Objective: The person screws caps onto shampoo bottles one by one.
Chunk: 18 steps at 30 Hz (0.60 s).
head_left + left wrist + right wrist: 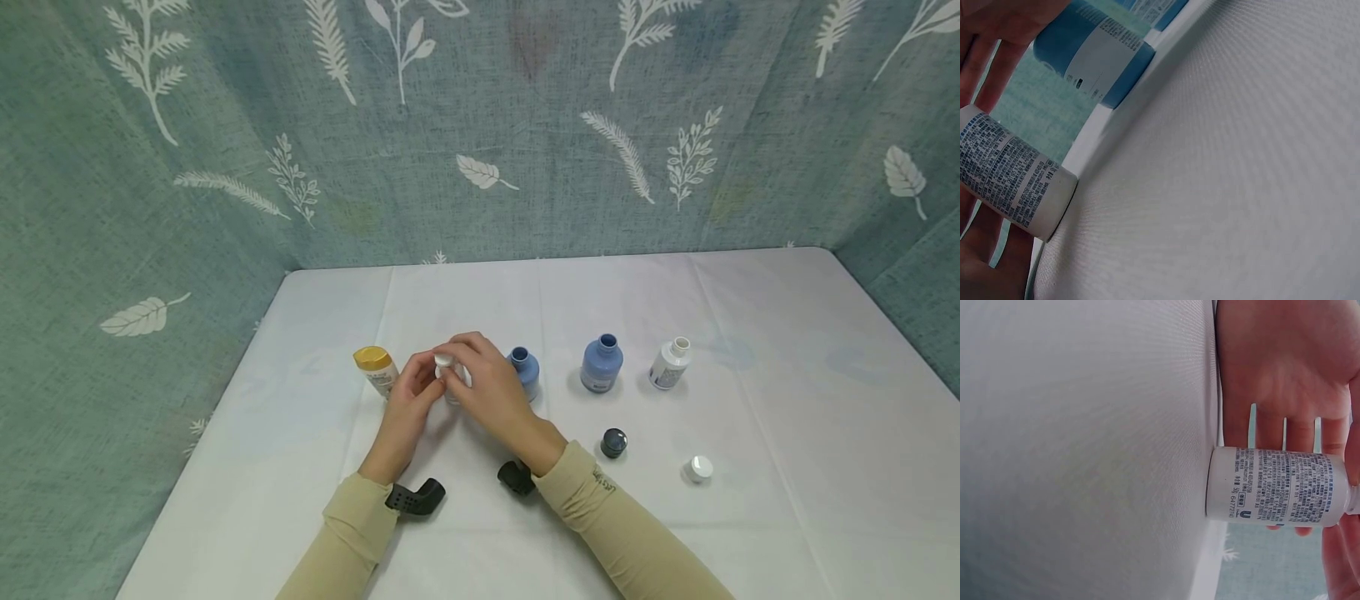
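Note:
A small white bottle (1272, 487) with dense printed text stands upright on the table between both hands. My left hand (408, 408) holds it from the left side; in the right wrist view its fingers stretch behind the label. At the bottle's top, my right hand (491, 387) pinches the white cap (444, 361) between thumb and fingers. The left wrist view shows the same bottle's lower body (1013, 175). Close behind the right hand is an uncapped blue bottle (528, 375), partly hidden by that hand. Just left of the left hand stands a white bottle with a yellow cap (373, 360).
Farther right stand another uncapped blue bottle (602, 367) and an uncapped white bottle (670, 367). A black cap (613, 443) and a white cap (699, 469) lie in front of them. A leaf-patterned green curtain (480, 217) hangs behind the white table (315, 417).

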Motion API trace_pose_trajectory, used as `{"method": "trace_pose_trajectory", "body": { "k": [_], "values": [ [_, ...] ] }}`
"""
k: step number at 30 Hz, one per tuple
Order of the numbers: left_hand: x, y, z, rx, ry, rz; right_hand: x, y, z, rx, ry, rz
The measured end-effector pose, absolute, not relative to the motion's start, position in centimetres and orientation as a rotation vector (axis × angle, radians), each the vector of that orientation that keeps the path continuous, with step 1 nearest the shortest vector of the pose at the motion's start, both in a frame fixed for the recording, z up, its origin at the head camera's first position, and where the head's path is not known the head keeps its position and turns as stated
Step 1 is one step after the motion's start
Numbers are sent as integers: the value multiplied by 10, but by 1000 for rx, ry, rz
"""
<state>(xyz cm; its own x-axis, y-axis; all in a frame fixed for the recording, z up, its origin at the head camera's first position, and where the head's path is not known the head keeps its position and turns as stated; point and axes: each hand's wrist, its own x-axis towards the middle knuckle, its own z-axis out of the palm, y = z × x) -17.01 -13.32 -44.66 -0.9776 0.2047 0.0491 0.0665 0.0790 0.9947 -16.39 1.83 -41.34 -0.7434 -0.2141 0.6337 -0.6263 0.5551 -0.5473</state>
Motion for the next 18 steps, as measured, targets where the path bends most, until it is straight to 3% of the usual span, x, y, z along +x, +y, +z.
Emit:
{"method": "trace_pose_trajectory", "body": {
  "k": [18],
  "values": [
    [-170, -132, -447, 273, 2254, 2040, -163, 18, -413, 639, -2331, 1038]
  ]
}}
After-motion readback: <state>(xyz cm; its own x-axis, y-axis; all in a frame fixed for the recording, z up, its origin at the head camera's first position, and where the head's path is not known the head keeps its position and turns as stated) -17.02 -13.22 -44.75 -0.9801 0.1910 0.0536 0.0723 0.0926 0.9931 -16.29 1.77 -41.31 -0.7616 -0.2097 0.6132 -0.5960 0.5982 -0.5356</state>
